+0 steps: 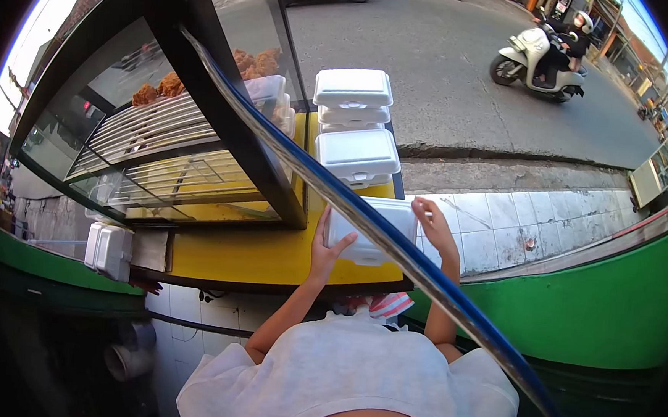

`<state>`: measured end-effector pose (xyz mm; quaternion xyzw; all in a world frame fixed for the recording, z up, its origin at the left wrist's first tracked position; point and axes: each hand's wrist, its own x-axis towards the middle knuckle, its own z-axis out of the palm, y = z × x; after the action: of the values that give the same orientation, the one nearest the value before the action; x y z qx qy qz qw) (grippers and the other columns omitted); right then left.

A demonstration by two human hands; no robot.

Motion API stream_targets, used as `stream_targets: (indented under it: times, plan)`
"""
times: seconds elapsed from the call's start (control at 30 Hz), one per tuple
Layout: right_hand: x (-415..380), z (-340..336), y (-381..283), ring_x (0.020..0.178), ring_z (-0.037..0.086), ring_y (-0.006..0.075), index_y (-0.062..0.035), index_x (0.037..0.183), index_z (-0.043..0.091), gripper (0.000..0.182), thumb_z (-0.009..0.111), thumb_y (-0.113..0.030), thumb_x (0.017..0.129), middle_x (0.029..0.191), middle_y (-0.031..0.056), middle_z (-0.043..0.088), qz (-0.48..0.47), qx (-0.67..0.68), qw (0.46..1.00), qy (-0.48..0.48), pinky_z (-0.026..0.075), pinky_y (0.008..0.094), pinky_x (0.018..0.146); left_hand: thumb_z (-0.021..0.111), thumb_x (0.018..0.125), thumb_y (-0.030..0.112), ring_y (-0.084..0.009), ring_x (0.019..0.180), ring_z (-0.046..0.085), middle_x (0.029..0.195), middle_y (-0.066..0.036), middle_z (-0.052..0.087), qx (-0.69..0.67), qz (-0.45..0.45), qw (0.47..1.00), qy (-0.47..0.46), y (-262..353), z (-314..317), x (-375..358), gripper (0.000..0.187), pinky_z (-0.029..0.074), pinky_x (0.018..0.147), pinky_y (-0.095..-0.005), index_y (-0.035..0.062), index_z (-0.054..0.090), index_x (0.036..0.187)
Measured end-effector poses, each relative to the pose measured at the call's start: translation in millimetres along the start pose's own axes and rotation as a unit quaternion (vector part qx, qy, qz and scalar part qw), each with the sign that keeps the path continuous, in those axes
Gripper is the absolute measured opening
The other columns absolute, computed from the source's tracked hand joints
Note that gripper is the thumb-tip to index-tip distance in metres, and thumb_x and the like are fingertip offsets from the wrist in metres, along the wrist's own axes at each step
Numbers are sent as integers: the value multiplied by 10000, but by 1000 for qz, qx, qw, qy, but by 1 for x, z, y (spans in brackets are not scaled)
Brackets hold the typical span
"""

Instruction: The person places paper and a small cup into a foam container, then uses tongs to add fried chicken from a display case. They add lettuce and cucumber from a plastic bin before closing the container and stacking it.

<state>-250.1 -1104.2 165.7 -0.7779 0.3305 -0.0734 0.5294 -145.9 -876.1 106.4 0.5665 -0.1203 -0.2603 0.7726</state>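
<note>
A white foam food box (347, 244), lid closed, rests at the near right part of the yellow counter. My left hand (325, 248) grips its left side, thumb on the front and fingers along the edge. At the box's far right corner, the bent fingers of my right hand (435, 225) hold the edge. Behind it stand stacked closed foam boxes, with one lid (359, 150) nearer and another stack (353, 87) farther back. A blue and silver pole (364, 210) crosses diagonally in front of the camera and hides part of the held box.
Left of the boxes stands a glass display case (202, 112) with fried chicken (171, 85) on a rack. More foam boxes (110, 250) sit at the left end of the yellow counter (232, 256). A green wall (558, 299) lies right; a scooter rider (546, 53) is on the street.
</note>
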Motion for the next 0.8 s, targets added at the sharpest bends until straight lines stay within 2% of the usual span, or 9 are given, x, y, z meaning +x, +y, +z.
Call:
stream_targets:
  times: [0.03, 0.13, 0.2, 0.27, 0.33, 0.37, 0.5, 0.6, 0.8]
  plan:
    - [34, 3, 20, 982, 579, 207, 16, 1290, 479, 673, 561, -524, 897, 1105, 152, 594, -72, 42, 996, 35, 472, 302, 829, 784, 739, 192, -224, 1231, 446, 1370, -145, 414, -3, -7, 1000, 6, -3, -2, 1, 867, 354, 1046, -321, 22, 295, 1435]
    - [99, 18, -14, 985, 571, 207, 51, 1305, 442, 729, 558, -540, 892, 1130, 143, 577, -38, 137, 987, 73, 460, 324, 845, 789, 734, 193, -219, 1235, 444, 1378, -142, 412, -19, -40, 999, 26, -4, -5, -1, 874, 345, 1053, -319, 25, 297, 1437]
    - [137, 34, -16, 946, 572, 202, 105, 1273, 449, 841, 633, -578, 818, 1068, 142, 587, -25, 115, 988, 100, 462, 332, 808, 789, 734, 192, -222, 1237, 443, 1381, -141, 411, -19, -33, 999, 26, -4, -7, -1, 874, 345, 1053, -320, 27, 297, 1438]
    - [179, 44, 3, 919, 576, 199, 113, 1254, 467, 873, 680, -580, 767, 1030, 137, 597, 29, 112, 992, 51, 462, 327, 790, 788, 734, 192, -225, 1238, 441, 1383, -140, 411, -17, -23, 999, 24, -3, -9, 3, 874, 345, 1053, -322, 30, 298, 1439]
    - [179, 44, -10, 932, 598, 222, 98, 1204, 531, 868, 780, -529, 659, 1012, 148, 627, 142, 113, 981, -74, 456, 312, 807, 789, 733, 203, -226, 1235, 443, 1378, -142, 415, 1, -22, 999, 23, -2, -11, 5, 869, 347, 1050, -323, 38, 308, 1438]
    - [174, 48, -13, 932, 598, 222, 98, 1204, 531, 868, 780, -529, 659, 1012, 148, 627, 145, 114, 980, -73, 456, 312, 807, 789, 733, 203, -226, 1235, 443, 1378, -142, 415, 2, -26, 999, 23, -3, -12, 5, 869, 347, 1050, -323, 38, 308, 1438]
    - [166, 58, -15, 886, 622, 213, 80, 1166, 540, 707, 792, -380, 692, 1019, 158, 626, 77, 205, 974, -50, 489, 314, 776, 790, 734, 225, -230, 1229, 447, 1373, -147, 420, 0, -25, 999, 20, 2, -15, 10, 862, 348, 1046, -325, 51, 322, 1438]
    - [170, 59, -12, 1007, 594, 269, 66, 1300, 425, 949, 845, -387, 579, 1136, 207, 579, 38, 218, 975, -9, 470, 355, 874, 789, 735, 235, -233, 1227, 448, 1370, -151, 422, 12, -22, 1000, 16, 2, -18, 11, 860, 348, 1043, -326, 53, 327, 1437]
    - [156, 59, -27, 1016, 585, 282, 32, 1325, 380, 978, 845, -393, 576, 1148, 213, 554, 32, 219, 975, -11, 484, 368, 855, 787, 734, 265, -237, 1229, 445, 1366, -156, 426, 33, 5, 999, 13, 1, -22, 14, 864, 346, 1040, -333, 50, 331, 1436]
